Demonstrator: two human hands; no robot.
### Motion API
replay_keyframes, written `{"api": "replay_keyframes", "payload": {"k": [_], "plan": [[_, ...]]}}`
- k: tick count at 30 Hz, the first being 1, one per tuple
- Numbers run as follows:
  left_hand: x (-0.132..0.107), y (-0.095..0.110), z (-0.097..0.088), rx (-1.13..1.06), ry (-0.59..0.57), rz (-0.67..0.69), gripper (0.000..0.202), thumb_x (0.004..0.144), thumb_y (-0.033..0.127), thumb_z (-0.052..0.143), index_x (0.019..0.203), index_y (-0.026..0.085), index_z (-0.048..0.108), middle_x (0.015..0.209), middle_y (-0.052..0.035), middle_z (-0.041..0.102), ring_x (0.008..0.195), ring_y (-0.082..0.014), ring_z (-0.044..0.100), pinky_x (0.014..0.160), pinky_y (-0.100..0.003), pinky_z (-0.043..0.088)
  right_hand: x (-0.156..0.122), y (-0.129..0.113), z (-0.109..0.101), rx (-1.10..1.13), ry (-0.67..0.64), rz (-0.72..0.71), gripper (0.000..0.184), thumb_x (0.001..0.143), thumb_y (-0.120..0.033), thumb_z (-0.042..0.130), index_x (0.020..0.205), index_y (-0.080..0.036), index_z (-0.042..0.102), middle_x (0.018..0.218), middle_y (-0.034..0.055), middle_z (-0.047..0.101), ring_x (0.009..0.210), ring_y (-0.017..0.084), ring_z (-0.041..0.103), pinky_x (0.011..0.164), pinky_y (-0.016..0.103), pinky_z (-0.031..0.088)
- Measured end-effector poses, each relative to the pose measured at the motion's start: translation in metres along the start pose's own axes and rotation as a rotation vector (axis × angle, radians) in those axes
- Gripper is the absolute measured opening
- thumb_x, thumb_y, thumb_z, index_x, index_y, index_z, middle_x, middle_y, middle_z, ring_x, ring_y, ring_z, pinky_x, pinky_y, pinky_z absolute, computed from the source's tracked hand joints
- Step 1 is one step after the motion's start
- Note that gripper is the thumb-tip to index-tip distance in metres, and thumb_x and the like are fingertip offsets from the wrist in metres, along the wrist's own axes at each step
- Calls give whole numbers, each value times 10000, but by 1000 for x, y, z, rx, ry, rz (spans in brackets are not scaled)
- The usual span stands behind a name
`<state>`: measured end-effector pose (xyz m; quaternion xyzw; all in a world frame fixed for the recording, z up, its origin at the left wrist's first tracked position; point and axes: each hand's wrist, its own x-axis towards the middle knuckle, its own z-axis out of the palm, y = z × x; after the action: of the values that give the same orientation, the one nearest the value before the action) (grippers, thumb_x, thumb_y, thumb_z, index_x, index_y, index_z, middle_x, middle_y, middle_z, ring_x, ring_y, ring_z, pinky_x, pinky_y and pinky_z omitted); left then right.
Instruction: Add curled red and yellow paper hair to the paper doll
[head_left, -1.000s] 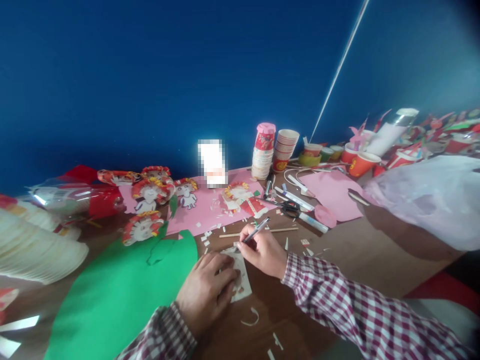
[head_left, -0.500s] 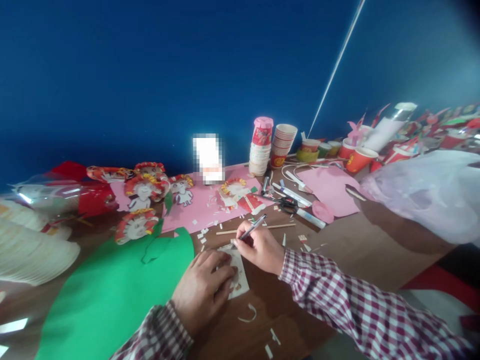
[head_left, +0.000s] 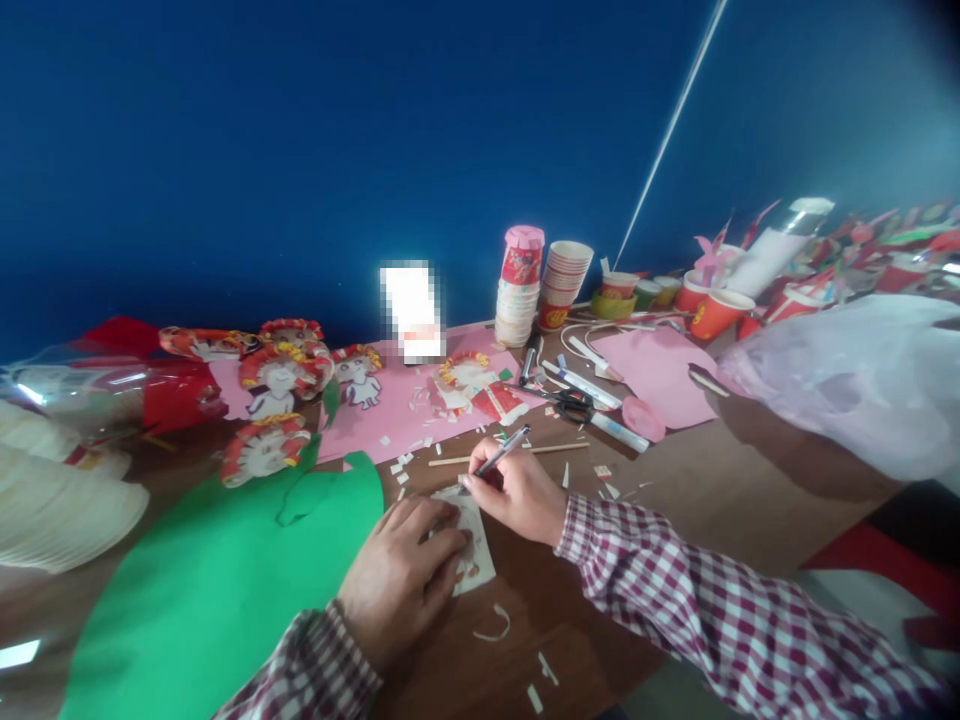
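Note:
My left hand [head_left: 401, 575] lies flat on a small white paper piece [head_left: 471, 560] on the brown table, fingers spread and pressing it down. My right hand [head_left: 516, 490] is closed around a silver pen [head_left: 501, 452], its tip touching the top edge of that paper. Both sleeves are red-and-white checked. Part of the paper is hidden under my left fingers.
A green sheet [head_left: 225, 580] lies left of my hands. Pink sheets [head_left: 397, 405] carry paper-figure crafts [head_left: 279, 372]. Stacked paper cups [head_left: 544, 285], scissors [head_left: 574, 405], markers [head_left: 600, 425] and a wooden stick [head_left: 510, 455] sit behind. White plates [head_left: 52, 500] left, plastic bag [head_left: 847, 385] right.
My hands stay on the paper and pen; the pen tip shifts slightly left along the paper. The view drifts a little, sliding the scene left and up.

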<state>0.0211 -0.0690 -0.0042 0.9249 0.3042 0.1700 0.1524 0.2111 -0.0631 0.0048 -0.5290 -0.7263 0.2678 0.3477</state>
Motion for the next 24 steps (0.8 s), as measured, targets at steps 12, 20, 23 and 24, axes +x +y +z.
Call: {"api": "replay_keyframes", "payload": {"k": [12,20,23,24], "plan": [[0,0,1,-13,4,5,178,783,186,447,892,226,582,991,-61,513,940,-206,454,813,-400,394,-1,-1,0,-12,-16,-8,43,776,-209,486,757,-185,456,603,-37,492,549,92,459,541,202,331],[1,0,1,0,19,20,186,789,197,441,897,219,590,978,-71,520,921,-209,461,796,-407,407,-1,-1,0,-2,-10,1,44,783,-214,482,762,-185,457,579,-46,470,520,85,440,517,196,317],[1,-1,1,1,12,13,184,788,197,443,897,222,590,984,-67,518,929,-208,462,802,-406,406,0,0,0,-12,-6,-6,46,780,-214,487,762,-182,459,584,-43,473,531,87,442,526,199,319],[0,-1,1,0,9,10,182,787,198,446,895,224,589,986,-64,517,932,-207,463,805,-406,404,0,0,0,-13,-7,-7,46,779,-214,487,761,-182,459,583,-43,473,531,87,442,527,199,319]]}}
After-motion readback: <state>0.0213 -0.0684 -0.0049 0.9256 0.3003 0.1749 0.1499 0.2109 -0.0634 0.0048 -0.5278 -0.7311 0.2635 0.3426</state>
